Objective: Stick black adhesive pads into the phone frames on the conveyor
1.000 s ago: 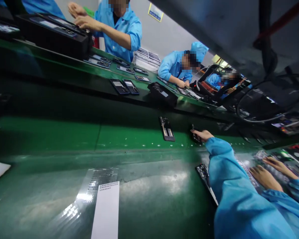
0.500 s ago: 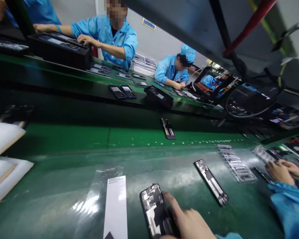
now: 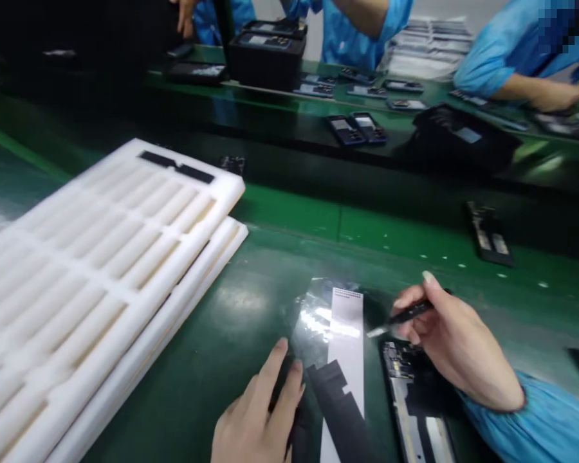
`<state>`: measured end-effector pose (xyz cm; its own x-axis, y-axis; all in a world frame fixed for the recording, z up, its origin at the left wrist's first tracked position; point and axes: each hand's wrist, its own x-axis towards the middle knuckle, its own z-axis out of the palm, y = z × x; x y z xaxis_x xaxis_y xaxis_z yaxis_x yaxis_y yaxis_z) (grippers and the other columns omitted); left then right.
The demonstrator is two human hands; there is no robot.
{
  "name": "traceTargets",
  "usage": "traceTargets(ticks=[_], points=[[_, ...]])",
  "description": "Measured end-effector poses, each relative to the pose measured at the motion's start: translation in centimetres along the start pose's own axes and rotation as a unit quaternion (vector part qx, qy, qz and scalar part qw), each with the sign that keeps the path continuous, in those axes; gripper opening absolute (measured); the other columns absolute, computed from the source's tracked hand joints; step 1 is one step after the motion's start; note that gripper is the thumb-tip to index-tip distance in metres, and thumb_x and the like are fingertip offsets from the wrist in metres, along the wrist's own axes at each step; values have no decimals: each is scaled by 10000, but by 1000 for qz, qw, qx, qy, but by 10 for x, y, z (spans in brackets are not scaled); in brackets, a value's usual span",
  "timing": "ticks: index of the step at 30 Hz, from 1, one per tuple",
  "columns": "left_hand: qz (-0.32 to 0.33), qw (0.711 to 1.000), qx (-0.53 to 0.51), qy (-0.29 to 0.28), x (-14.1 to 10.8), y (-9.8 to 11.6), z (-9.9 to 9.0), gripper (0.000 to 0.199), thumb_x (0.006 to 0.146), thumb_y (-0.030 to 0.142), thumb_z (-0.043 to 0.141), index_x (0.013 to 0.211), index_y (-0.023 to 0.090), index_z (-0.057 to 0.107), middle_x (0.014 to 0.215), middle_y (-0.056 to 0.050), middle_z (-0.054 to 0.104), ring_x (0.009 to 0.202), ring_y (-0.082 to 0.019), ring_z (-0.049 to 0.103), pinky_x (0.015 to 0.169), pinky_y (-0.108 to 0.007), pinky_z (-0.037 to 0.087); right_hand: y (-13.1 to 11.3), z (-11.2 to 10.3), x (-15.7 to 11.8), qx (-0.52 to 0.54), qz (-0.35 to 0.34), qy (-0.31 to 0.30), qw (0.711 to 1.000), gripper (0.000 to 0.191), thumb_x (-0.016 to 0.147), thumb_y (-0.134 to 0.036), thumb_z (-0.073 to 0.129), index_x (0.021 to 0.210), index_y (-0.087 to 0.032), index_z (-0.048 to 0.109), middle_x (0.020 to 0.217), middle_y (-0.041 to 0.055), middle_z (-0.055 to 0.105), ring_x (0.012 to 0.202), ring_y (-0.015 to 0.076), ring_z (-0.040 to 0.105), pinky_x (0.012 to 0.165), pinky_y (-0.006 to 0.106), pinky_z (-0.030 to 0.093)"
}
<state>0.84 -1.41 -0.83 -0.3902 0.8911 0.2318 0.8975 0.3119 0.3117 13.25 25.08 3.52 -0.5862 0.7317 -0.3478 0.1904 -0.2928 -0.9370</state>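
My right hand [image 3: 463, 347] grips a pair of dark tweezers [image 3: 410, 313] between thumb and fingers, their pale tip pointing left. Just below it lies an opened phone [image 3: 401, 386] with its inner parts showing, partly covered by the hand. Low in the middle, my left hand [image 3: 255, 418] has its fingers curled around something dark whose shape I cannot make out. To its right a black notched sheet [image 3: 340, 402] lies across a long white strip [image 3: 346, 321]. A clear plastic film [image 3: 313, 315] rests beside that strip, shining with glare.
White slotted foam trays [image 3: 110, 257] are stacked at the left. Another opened phone [image 3: 489, 235] lies on the green strip further back. A black box [image 3: 463, 138] and two phones [image 3: 357, 128] stand on the raised ledge, where co-workers in blue [image 3: 361, 32] sit opposite.
My view has swung left, bringing the foam trays and my left hand into sight. My right hand, earlier at the phone's edge with its index finger extended, now holds tweezers above the phone.
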Motion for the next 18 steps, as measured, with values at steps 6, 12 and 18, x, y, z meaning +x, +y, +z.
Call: traceTargets(ticks=[6, 12, 18], points=[[96, 991, 75, -55, 21, -3, -7, 538, 865, 1, 359, 1259, 190, 673, 1395, -137, 627, 676, -164, 701, 486, -262, 555, 2, 20, -12, -284, -134, -142, 939, 304, 990, -414, 559, 829, -219, 727, 767, 41, 753, 647, 173, 708, 601, 244, 568], [147, 981, 78, -98, 4, 2, -8, 532, 906, 78, 414, 1411, 172, 553, 1426, -198, 582, 655, -147, 685, 490, -246, 541, 21, 21, -44, -378, -234, -143, 884, 135, 973, -231, 573, 973, -266, 704, 868, 16, 764, 793, 183, 748, 716, 232, 586], [151, 976, 88, -128, -1, 2, -3, 596, 820, 4, 439, 1373, 170, 590, 1443, -185, 567, 605, -148, 662, 421, -248, 509, 33, 27, -48, -378, -211, -157, 888, 209, 995, -243, 525, 966, -237, 732, 884, 59, 776, 830, 213, 757, 726, 258, 606]])
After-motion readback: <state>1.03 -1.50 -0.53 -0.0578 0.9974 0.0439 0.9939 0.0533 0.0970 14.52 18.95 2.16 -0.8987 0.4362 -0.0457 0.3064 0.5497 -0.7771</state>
